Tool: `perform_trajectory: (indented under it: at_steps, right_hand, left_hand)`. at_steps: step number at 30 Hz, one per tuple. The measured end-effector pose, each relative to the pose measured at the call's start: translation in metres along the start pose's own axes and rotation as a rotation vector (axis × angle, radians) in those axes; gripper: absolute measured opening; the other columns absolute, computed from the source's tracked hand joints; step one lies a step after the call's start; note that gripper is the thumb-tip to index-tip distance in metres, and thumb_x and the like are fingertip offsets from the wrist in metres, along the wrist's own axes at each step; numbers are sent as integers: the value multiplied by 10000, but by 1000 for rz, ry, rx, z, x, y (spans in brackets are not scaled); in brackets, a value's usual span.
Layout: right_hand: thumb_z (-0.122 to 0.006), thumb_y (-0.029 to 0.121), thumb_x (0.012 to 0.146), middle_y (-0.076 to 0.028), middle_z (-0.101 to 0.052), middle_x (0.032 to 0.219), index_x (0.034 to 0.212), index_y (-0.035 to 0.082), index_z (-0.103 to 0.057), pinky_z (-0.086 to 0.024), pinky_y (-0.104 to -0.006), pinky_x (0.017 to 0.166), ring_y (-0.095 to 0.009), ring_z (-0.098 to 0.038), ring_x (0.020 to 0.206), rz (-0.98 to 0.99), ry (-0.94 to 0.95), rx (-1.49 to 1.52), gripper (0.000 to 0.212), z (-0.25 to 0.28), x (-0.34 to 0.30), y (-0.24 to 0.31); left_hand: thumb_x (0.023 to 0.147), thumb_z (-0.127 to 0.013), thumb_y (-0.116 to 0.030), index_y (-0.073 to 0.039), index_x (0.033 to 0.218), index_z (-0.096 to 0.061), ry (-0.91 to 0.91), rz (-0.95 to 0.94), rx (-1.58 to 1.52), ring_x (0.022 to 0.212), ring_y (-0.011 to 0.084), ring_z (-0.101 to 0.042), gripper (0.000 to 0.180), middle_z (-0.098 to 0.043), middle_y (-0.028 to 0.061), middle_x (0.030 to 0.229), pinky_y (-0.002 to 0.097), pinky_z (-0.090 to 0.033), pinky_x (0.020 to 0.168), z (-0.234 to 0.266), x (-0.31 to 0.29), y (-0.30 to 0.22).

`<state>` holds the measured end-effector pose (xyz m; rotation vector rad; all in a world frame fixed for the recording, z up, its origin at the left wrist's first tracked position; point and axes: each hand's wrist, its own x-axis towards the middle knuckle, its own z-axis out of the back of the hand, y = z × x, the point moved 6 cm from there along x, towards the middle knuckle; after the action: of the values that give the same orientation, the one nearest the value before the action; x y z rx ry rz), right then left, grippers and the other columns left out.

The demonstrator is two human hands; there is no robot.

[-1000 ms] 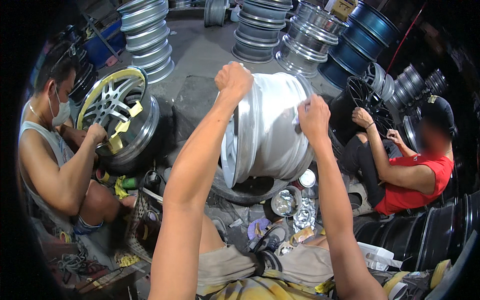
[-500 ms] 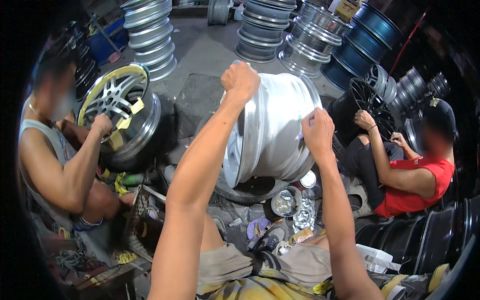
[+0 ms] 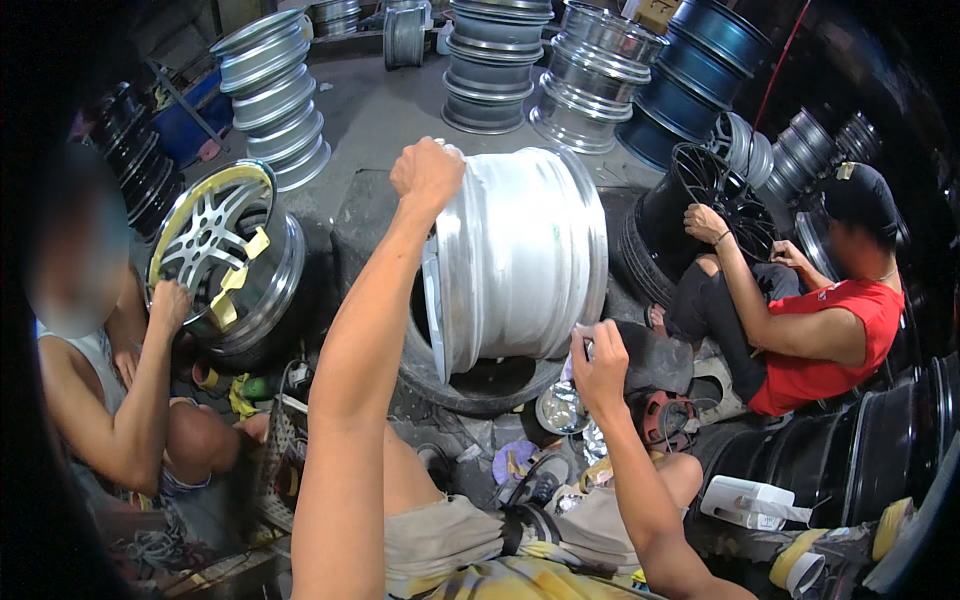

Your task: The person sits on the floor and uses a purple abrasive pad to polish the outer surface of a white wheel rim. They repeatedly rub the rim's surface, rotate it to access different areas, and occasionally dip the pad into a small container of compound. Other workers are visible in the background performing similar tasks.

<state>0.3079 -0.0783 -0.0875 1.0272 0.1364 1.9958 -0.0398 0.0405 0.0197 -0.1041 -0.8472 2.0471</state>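
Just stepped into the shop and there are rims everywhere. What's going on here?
A person holds a silver rim upright on an old tyre, left hand gripping its top edge, right hand at its lower side. A co-worker on the left handles a taped rim; another in red works on a black rim.

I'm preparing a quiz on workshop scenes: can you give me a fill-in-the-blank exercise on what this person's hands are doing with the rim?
1. The left hand grips the top edge of a silver ____ that stands on edge.
2. The wheel rim rests on a black ____.
3. The right hand is at the rim's ____ edge.

Missing words: wheel rim; tyre; lower
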Motion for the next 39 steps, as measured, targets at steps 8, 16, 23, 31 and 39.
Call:
perform_trajectory:
  at_steps: [8,16,23,31,39]
  right_hand:
    - [-676,54,966,-174,-599,964,1086,-17,-631,-542,-431,742,-357,-657,847,-100,-158,201,147,24,38,7]
    - [-732,88,912,-173,-588,1018,1226,26,-675,-521,-458,818,-365,-619,954,-5,-151,17,325,3,63,17]
    - [-724,102,908,-154,-531,975,1351,65,-655,-489,-450,811,-342,-569,927,62,-80,-113,450,6,63,12]
    - [-694,184,935,-141,-539,988,1313,87,-690,-417,-458,807,-323,-542,947,50,-127,-217,391,0,69,14]
    - [-651,234,968,-117,-567,1054,1268,77,-708,-378,-432,832,-306,-517,1013,126,-117,-264,343,-5,112,20]
  left_hand:
    - [902,-637,-320,32,1116,-749,0,32,38,1101,451,-701,427,-729,280,1151,506,-550,961,2,4,-1]
    - [905,-620,-333,53,1060,-758,-30,11,62,1077,460,-706,438,-737,285,1114,506,-549,953,0,6,-1]
    - [905,-624,-369,58,1073,-754,-17,12,71,1102,467,-693,478,-726,301,1133,519,-540,963,0,6,-1]
    - [899,-626,-369,63,1049,-757,-46,-1,80,1088,471,-697,476,-729,308,1104,524,-537,965,1,5,0]
    - [908,-629,-357,60,1040,-757,-42,-2,100,1081,469,-701,456,-728,307,1106,520,-545,949,5,3,-1]
